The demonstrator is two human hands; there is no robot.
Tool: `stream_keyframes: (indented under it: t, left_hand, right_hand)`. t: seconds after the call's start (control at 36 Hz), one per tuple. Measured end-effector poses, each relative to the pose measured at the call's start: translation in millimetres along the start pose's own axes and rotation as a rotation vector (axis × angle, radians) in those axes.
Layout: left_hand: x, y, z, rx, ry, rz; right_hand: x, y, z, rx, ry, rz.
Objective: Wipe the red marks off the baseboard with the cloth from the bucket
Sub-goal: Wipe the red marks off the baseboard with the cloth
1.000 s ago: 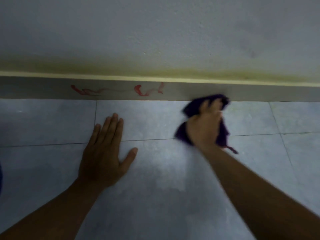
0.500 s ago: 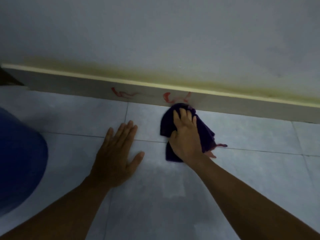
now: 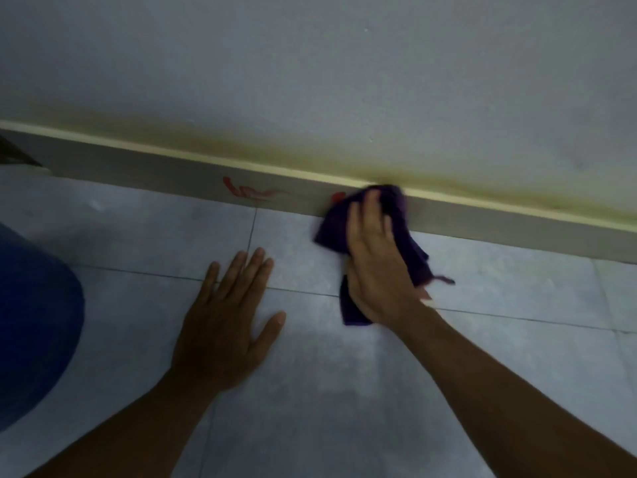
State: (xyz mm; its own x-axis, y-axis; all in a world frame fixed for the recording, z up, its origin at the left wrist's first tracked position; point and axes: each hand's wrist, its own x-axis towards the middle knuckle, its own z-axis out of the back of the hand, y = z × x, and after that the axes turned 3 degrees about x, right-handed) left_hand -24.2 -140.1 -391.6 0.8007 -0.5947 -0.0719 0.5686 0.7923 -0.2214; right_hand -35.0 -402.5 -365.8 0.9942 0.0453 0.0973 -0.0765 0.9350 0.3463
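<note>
A grey baseboard with a pale yellow top edge runs along the foot of the wall. A red scribble shows on it at left of centre. A second red mark peeks out beside the dark purple cloth. My right hand presses that cloth against the baseboard, covering most of the second mark. My left hand lies flat on the tiled floor with fingers spread, holding nothing.
A blue bucket stands at the left edge, close to my left forearm. Grey floor tiles fill the foreground. The wall above the baseboard is white with yellowish staining along its foot. A dark object sits at the far left.
My right hand has carried the cloth left and up from the floor onto the baseboard, over the right-hand red mark. The view shifted, bringing the bucket in. My left hand stayed planted.
</note>
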Motion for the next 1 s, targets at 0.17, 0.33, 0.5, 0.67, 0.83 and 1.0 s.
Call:
stream_keyframes:
  t: [0.17, 0.33, 0.5, 0.67, 0.83, 1.0]
  left_hand:
    - [1, 1, 0, 0.03, 0.016, -0.004]
    - [0, 2, 2, 0.012, 0.003, 0.001]
    - [2, 0, 2, 0.009, 0.007, 0.0]
    - [1, -2, 1, 0.028, 0.016, -0.002]
    - [3, -2, 0, 0.022, 0.018, 0.007]
    - [3, -2, -1, 0.001, 0.002, 0.004]
  right_hand:
    - [25, -17, 8, -0.276, 0.31, 0.169]
    - [-49, -70, 25, -0.1, 0.198, -0.17]
    - [-53, -58, 24, 0.021, 0.123, -0.223]
    - [19, -8, 4, 0.072, 0.367, 0.068]
    - [14, -6, 3, 0.134, 0.311, 0.0]
    - [-55, -54, 35, 0.157, -0.082, -0.48]
